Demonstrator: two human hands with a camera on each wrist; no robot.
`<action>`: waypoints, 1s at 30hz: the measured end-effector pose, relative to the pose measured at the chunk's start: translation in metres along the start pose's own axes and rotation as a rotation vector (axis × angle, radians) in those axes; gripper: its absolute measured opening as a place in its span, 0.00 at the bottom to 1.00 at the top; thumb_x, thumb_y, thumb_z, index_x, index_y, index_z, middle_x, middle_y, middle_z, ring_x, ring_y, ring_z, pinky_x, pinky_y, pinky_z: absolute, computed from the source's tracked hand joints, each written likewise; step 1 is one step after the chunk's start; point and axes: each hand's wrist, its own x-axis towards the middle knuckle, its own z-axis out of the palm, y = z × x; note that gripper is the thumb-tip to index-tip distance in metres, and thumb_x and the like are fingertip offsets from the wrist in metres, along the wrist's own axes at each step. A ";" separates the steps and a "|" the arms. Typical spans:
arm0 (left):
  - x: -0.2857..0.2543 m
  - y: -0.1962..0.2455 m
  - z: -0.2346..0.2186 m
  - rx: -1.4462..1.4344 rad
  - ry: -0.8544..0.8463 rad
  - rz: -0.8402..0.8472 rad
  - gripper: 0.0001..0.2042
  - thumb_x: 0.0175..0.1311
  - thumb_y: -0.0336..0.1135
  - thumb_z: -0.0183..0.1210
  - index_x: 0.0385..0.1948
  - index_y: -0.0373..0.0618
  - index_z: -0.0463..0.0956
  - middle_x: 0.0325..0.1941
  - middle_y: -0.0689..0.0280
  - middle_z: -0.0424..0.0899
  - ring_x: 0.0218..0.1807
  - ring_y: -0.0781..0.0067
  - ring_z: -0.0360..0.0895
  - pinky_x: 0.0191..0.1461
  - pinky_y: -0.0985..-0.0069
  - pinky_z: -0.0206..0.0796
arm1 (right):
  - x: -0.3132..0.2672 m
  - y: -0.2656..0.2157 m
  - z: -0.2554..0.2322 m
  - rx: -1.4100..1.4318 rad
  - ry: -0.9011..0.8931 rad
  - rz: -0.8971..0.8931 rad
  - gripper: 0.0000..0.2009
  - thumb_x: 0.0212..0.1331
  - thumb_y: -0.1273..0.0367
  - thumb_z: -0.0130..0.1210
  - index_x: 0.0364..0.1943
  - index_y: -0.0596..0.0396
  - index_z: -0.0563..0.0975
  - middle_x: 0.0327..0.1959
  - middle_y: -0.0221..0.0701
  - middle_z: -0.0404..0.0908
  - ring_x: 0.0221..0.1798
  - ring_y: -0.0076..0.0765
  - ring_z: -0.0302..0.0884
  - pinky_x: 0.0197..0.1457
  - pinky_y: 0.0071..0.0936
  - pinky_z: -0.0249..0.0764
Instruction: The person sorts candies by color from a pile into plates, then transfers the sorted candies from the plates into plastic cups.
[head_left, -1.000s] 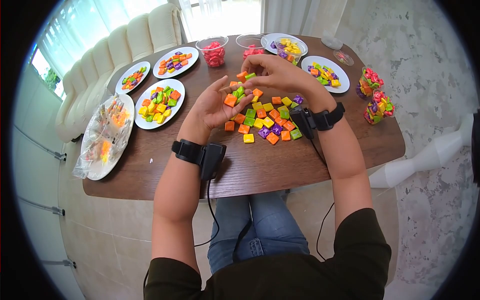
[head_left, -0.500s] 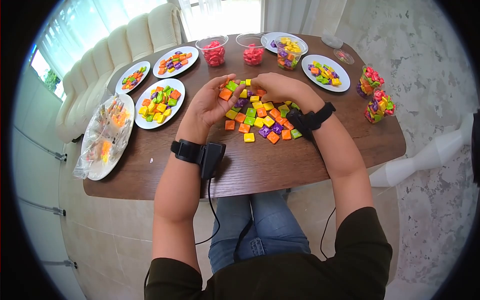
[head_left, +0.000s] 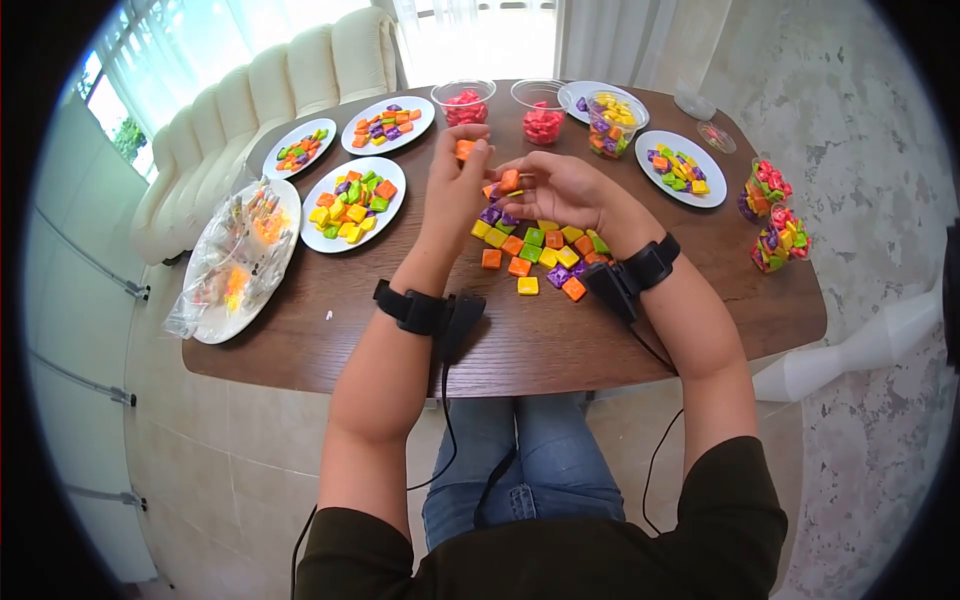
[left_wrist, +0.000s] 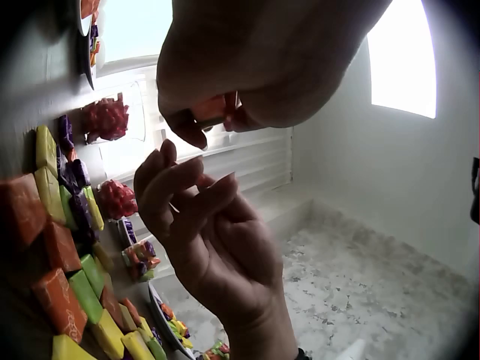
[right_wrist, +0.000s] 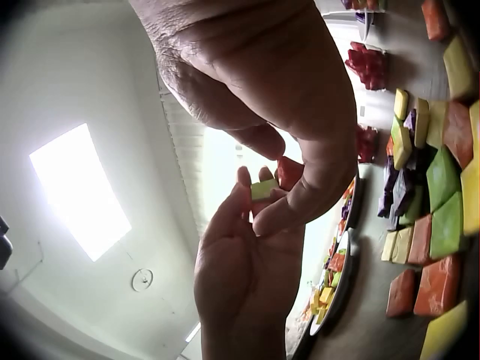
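My left hand (head_left: 452,195) is raised over the back of a loose pile of wrapped square candies (head_left: 530,253). Its fingers hold an orange candy (head_left: 464,149), and a green candy (right_wrist: 262,190) shows at its fingertips in the right wrist view. Facing it on the right, my right hand (head_left: 572,193) pinches another orange candy (head_left: 510,181) between thumb and fingers. The two hands' fingertips are close together above the pile. Orange, yellow, green and purple pieces lie flat on the table below, some hidden behind the hands.
Plates of mixed candies (head_left: 396,205) stand left and at the back right (head_left: 720,188). Clear tubs of red candies (head_left: 463,90) line the far edge beside a mixed tub (head_left: 612,125). Filled cups (head_left: 782,240) stand right. A plastic bag covers an oval plate (head_left: 215,328).
My left hand has risen and turned from palm-up to upright. My right hand dipped to the pile, then came up with an orange candy. The head view has shifted slightly.
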 end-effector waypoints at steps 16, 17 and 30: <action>0.004 0.005 -0.008 -0.020 -0.121 0.025 0.15 0.68 0.43 0.45 0.49 0.43 0.68 0.51 0.65 0.72 0.58 0.75 0.65 0.61 0.74 0.55 | -0.012 -0.014 -0.006 0.050 0.176 -0.241 0.12 0.58 0.66 0.55 0.41 0.60 0.75 0.36 0.35 0.75 0.32 0.20 0.73 0.23 0.06 0.67; 0.005 0.003 -0.011 0.037 -0.078 0.015 0.15 0.68 0.42 0.46 0.48 0.43 0.68 0.50 0.65 0.73 0.57 0.75 0.66 0.61 0.74 0.56 | -0.019 -0.026 -0.005 -0.027 0.200 -0.296 0.11 0.59 0.67 0.55 0.41 0.60 0.75 0.36 0.34 0.75 0.32 0.19 0.72 0.22 0.06 0.65; 0.003 -0.027 -0.026 0.853 -0.134 0.010 0.15 0.57 0.42 0.56 0.40 0.44 0.72 0.46 0.52 0.73 0.49 0.51 0.71 0.54 0.63 0.63 | -0.020 -0.158 -0.096 -1.451 0.751 0.011 0.16 0.59 0.64 0.52 0.47 0.59 0.72 0.29 0.32 0.77 0.31 0.26 0.74 0.29 0.25 0.67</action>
